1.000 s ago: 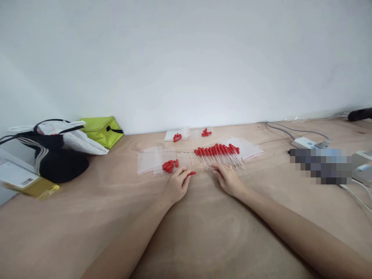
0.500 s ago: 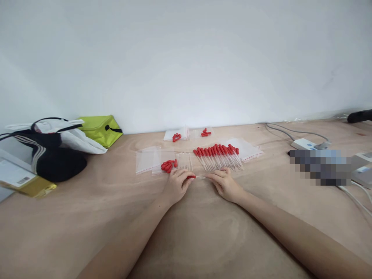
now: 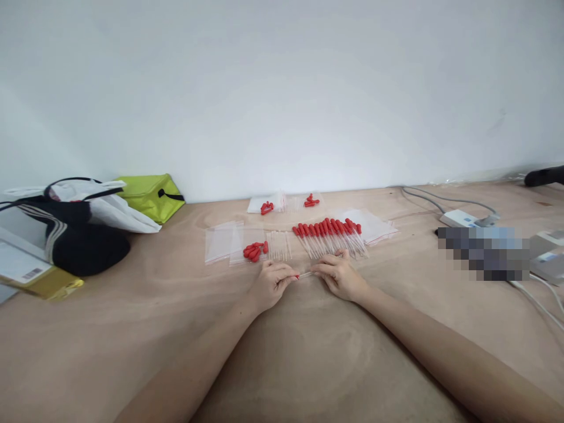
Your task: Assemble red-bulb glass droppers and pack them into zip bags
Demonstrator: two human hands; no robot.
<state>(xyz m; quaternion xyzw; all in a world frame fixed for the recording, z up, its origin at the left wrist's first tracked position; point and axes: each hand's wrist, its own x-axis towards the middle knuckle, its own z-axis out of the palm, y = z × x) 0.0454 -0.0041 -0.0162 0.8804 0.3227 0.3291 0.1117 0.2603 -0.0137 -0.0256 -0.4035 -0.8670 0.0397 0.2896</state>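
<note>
My left hand [image 3: 274, 284] is closed in a pinch on a red rubber dropper bulb [image 3: 297, 276], mostly hidden by the fingers. Between the hands shows a thin clear dropper tube [image 3: 305, 274], its near end at the bulb. The fingers of my right hand [image 3: 339, 277] are closed around the tube's other end. Just beyond them lies a row of droppers [image 3: 328, 235], clear tubes fitted with red bulbs. Loose red bulbs [image 3: 254, 252] sit on plastic zip bags behind my left hand, beside several bare clear tubes [image 3: 279, 245].
More red bulbs [image 3: 267, 207] and bags lie nearer the wall. On the left are a black cap [image 3: 88, 247], a white bag [image 3: 127, 214], a lime-green bag [image 3: 150, 197] and a box [image 3: 26, 264]. A power strip [image 3: 460, 219] with cables is on the right.
My left fingers have slid toward the right and slightly nearer, now covering most of the bulb. Less of the tube shows between the hands. My right hand has barely moved.
</note>
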